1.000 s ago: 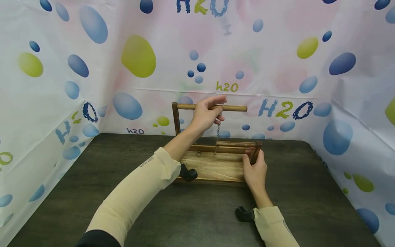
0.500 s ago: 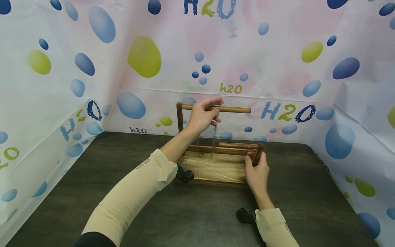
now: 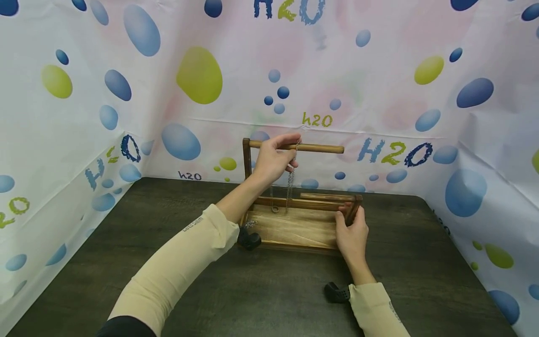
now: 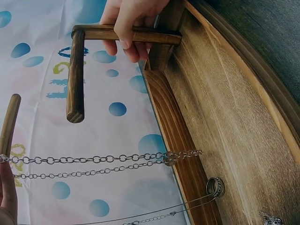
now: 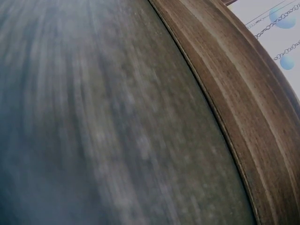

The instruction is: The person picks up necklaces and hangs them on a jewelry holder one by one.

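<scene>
A wooden jewellery stand (image 3: 303, 229) with a tray base and two raised rods stands on the dark table. My left hand (image 3: 273, 159) is at the upper rod (image 3: 324, 149), its fingers pinching a silver chain necklace (image 3: 290, 185) there. Two strands of that chain (image 4: 93, 158) run down towards the tray in the left wrist view. Beside it, a finer necklace with a ring pendant (image 4: 215, 186) hangs at the tray. My right hand (image 3: 353, 234) grips the stand's right post, below the lower rod (image 3: 324, 197); the left wrist view shows its fingers (image 4: 124, 28) around the wood.
Another bit of silver chain (image 3: 251, 224) lies at the tray's left end. Black wrist cameras (image 3: 336, 293) sit on both wrists. A patterned white sheet (image 3: 236, 93) walls the back and sides of the table (image 3: 273, 290).
My left hand has slid a little left along the upper rod, carrying the chain with it. My right hand keeps its grip on the post. The head view has shifted slightly.
</scene>
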Demonstrator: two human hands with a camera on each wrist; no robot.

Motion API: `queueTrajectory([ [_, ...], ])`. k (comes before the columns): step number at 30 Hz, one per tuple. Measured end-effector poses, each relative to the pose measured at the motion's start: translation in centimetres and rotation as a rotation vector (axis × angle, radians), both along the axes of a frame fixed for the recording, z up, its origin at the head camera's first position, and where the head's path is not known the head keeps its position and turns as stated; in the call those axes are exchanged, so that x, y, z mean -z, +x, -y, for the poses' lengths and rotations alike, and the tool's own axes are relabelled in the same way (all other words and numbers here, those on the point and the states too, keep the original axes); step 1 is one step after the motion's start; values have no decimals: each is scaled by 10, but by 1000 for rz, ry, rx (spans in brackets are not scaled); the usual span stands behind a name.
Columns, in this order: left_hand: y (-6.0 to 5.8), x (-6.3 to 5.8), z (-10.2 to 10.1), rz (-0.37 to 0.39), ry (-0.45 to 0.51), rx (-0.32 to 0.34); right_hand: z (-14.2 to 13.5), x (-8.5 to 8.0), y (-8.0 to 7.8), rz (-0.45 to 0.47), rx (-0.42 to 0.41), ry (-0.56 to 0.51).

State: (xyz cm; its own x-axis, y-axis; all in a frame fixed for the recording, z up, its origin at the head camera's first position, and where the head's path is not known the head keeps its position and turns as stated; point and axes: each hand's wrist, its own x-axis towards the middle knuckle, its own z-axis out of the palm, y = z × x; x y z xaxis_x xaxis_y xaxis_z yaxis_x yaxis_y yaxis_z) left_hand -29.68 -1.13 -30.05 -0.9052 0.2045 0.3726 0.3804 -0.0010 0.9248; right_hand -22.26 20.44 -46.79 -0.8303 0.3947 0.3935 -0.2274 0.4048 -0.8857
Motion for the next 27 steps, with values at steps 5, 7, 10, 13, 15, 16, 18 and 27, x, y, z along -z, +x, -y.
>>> queueTrajectory([
  [5, 1, 0, 1, -21, 22, 2, -1, 0, -2, -15, -9, 5],
  [7, 2, 0, 2, -30, 32, 5, -1, 0, -3, -25, -14, 8],
  [10, 2, 1, 2, -41, 42, 6, -1, 0, -2, -27, -19, 14],
  [13, 2, 3, 3, -52, 46, 4, -1, 1, -1, -21, -18, 14],
  [15, 3, 3, 3, -60, 45, 0, -1, 2, -1, -19, -18, 13],
  [16, 3, 4, 3, -64, 44, -3, -2, 2, -2, -19, -18, 11],
  [18, 4, 5, 3, -73, 39, -10, -2, 2, -2, -21, -20, 12],
  [27, 8, 10, 3, -55, 21, -78, -1, 2, -2, -34, -22, 14],
])
